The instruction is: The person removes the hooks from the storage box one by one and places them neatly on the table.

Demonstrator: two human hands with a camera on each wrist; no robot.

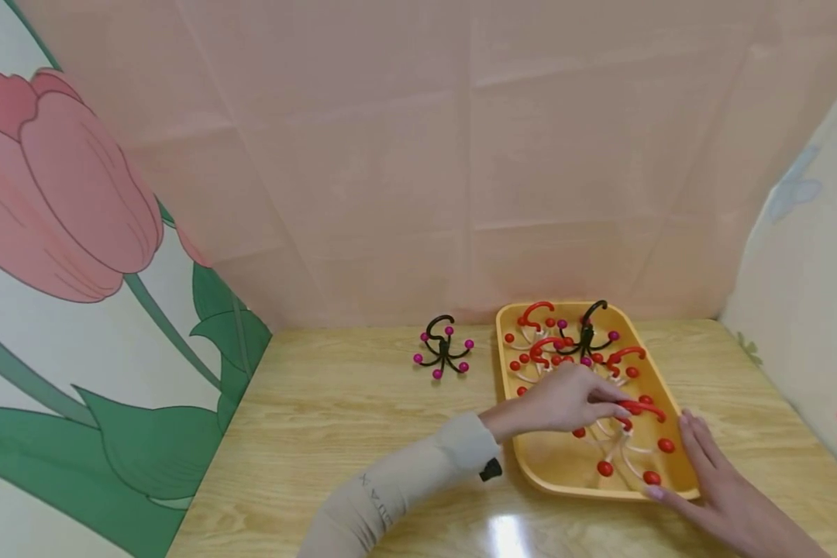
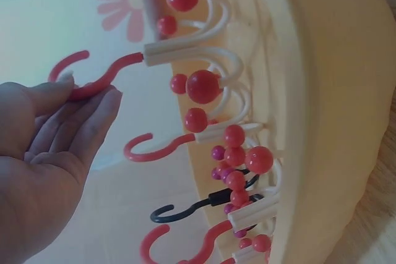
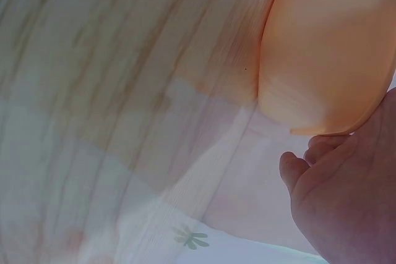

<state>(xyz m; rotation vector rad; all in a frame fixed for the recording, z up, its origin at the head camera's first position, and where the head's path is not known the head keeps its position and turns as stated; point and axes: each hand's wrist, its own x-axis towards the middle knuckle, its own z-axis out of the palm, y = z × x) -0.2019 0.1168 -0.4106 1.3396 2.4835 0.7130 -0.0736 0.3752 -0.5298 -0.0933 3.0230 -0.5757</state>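
My left hand [image 1: 565, 399] pinches the red hook of a white multi-arm hanger [image 1: 624, 453] with red ball tips, at the near end of a yellow tray [image 1: 547, 484]. In the left wrist view, thumb and fingertips meet on that red hook [image 2: 102, 85]. My right hand [image 1: 721, 488] rests against the tray's near right corner, fingers fairly straight along the outer side and thumb at the front rim. Farther back in the tray stand several more red-and-white hangers [image 1: 540, 329] and a black hanger [image 1: 587, 337] with magenta balls.
Left of the tray, a second black hanger [image 1: 444, 350] with magenta balls stands on the wooden table [image 1: 349, 403]. A pinkish sheet [image 1: 390, 194] rises behind the table. Panels with printed flowers border both sides, a large tulip [image 1: 70, 186] on the left.
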